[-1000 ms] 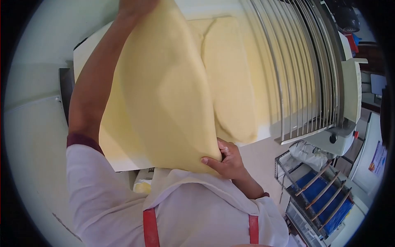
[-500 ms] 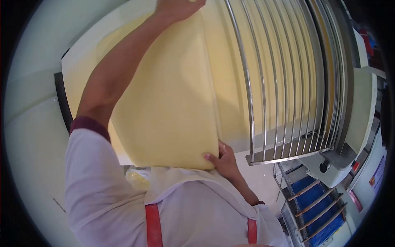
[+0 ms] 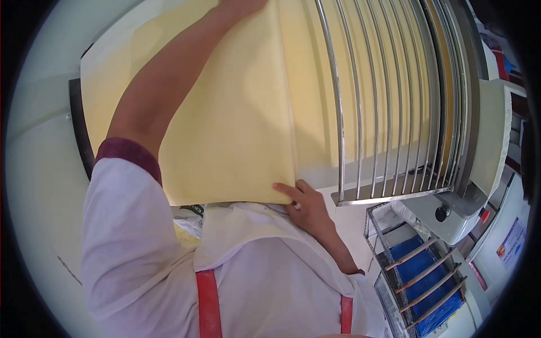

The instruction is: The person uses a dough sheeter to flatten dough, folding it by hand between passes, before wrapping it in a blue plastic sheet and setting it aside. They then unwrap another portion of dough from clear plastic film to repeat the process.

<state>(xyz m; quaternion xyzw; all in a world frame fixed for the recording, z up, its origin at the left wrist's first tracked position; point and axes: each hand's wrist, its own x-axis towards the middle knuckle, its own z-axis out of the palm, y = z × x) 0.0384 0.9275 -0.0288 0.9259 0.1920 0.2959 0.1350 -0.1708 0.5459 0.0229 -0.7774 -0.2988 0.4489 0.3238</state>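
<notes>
The worktop runs beneath the dough and on to its right, pale and tinged yellow, passing under a metal guard to the right of the dough. A light wall stands to the left of the dough, and below and to the right of it, beyond a strip of pale floor, is a rack with wooden rods over a blue sheet. A plastic bag shows just below the dough's near edge. The dough lies between the two hands: the left arm crosses it to the left hand, partly cut off at its far end, so its grip cannot be told; the right hand is at the near right corner, thumb and fingers spread and touching, though whether it pinches the edge is unclear. The dough is a broad, smooth, matt yellow sheet with a straight right side and near edge. The guard is of thin, shiny parallel bars. Against the near edge is white cloth with red straps; the left sleeve has a maroon cuff.
</notes>
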